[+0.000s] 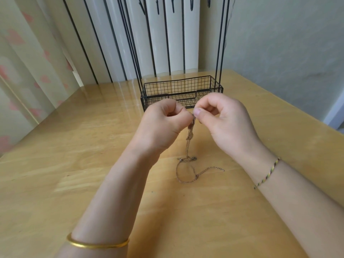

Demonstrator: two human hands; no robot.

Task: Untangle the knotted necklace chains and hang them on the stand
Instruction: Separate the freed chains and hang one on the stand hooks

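Observation:
A tangle of thin gold-toned necklace chains [190, 135] hangs between my two hands above the wooden table [74, 164]. My left hand [162, 123] and my right hand [223, 120] both pinch the top of the tangle with curled fingers, thumbs close together. The lower ends of the chains [188, 172] lie looped on the table, with a clasp end trailing to the right. The black wire stand [181, 90] is just behind my hands, its basket base on the table and its uprights rising to hooks [173, 6] at the top edge.
The table's right edge runs diagonally close to my right forearm. A curtain hangs at the left, and a white panelled wall stands behind the stand. I wear a gold bangle [96, 243] on the left wrist and a braided string bracelet [267, 174] on the right.

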